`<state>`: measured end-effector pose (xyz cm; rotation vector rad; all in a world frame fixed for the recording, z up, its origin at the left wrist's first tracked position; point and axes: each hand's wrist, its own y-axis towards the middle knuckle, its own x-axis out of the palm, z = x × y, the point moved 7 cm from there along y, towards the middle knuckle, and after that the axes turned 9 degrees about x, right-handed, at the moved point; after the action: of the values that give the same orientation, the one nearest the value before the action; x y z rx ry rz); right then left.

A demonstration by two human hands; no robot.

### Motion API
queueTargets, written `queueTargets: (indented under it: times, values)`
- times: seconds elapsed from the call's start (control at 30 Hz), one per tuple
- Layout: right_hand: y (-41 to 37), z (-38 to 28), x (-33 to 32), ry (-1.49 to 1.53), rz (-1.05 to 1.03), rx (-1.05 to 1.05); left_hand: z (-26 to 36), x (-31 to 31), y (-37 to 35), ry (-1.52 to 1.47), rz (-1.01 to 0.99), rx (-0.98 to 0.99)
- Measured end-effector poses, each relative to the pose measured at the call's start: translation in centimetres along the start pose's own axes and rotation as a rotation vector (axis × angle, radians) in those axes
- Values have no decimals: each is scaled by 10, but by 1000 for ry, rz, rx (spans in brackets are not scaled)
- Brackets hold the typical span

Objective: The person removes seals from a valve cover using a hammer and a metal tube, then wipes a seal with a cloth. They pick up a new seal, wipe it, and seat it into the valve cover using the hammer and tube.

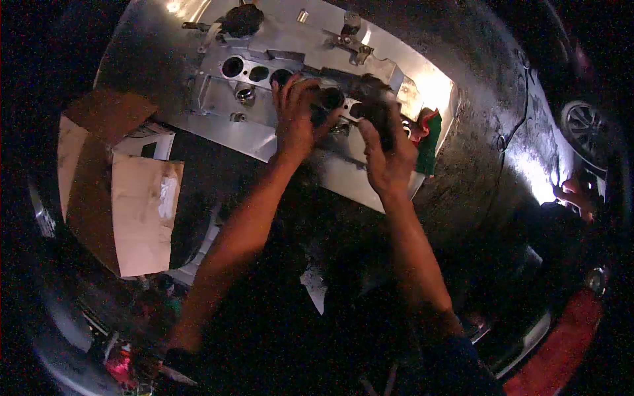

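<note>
A grey metal engine part with a row of round ports [247,69] lies on a pale flat sheet [244,138]. My left hand [296,122] bends its fingers over the middle of the port row, thumb pointing right. Farther right, my right hand [391,148] has its thumb and fingers curled around the dark end of the row. Its fingertips are in shadow, and whether a separate piece sits under them cannot be made out. Both hands cover some of the ports. A shiny round fitting [244,94] shows below the uncovered left ports.
An opened cardboard box [142,211] stands at the left. Red and green cloth [429,142] hangs by the sheet's right edge, near a bright light. Another person's hand [576,196] is at the far right, below a car wheel [584,129].
</note>
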<state>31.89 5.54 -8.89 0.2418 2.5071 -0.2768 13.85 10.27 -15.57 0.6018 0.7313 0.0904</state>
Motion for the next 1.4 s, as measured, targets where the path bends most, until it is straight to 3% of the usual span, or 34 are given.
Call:
queueTargets:
  times: [0.1,0.13,0.23,0.3,0.63,0.73,1.03,1.13,1.23,1.4]
  values:
    - [-25,4,-25,20,-40,68,-17,-5,-1,-176,50,-106]
    - [-34,13,-30,-33,-59,42,-13,-22,2,-147,108,-232]
    - [-64,39,-31,-125,-167,-32,-25,-49,6,-76,162,-184]
    - [-88,64,-28,-230,-324,40,-36,-52,5,-54,117,-158]
    - [-115,95,-26,-503,-447,152,-13,-40,7,56,-3,13]
    - [-115,96,-27,-582,-447,120,-11,-32,7,21,-174,-214]
    - [-114,103,-26,-512,-413,126,13,4,13,52,-422,251]
    - [-114,105,-26,-529,-427,121,13,-4,19,22,-379,112]
    - [-113,106,-25,-571,-411,149,16,-8,25,85,-313,206]
    - [-113,107,-25,-498,-411,152,5,2,24,115,-429,267]
